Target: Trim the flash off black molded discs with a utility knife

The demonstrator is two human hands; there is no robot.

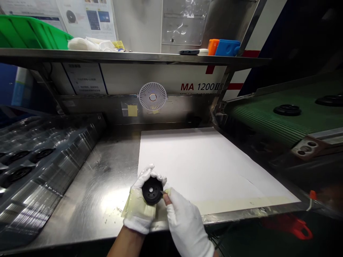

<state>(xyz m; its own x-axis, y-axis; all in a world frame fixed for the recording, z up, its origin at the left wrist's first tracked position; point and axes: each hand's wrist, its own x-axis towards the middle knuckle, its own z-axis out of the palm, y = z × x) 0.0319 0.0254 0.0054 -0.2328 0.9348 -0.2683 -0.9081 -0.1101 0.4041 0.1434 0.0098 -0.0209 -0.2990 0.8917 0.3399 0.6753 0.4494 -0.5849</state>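
My left hand (pixel 142 203), in a white glove with a pale yellow wrap over the palm, grips a round black plastic part (pixel 152 195) by its edge. The part's flat face, with a centre hole and smaller holes, is turned up towards me. My right hand (pixel 183 217), also gloved in white with a bare thumb tip, is closed in a pinch at the part's right rim. A small thin blade-like tool (pixel 162 192) pokes out of that pinch and meets the rim; most of it is hidden by the fingers. Both hands are over the table's front edge.
A white sheet (pixel 203 164) covers much of the metal table (pixel 107 178). Stacked clear trays (pixel 61 167) with black round parts stand left. To the right, a green conveyor belt (pixel 257 114) carries black parts (pixel 287 110). A small fan (pixel 152 96) sits below the shelf (pixel 150 56).
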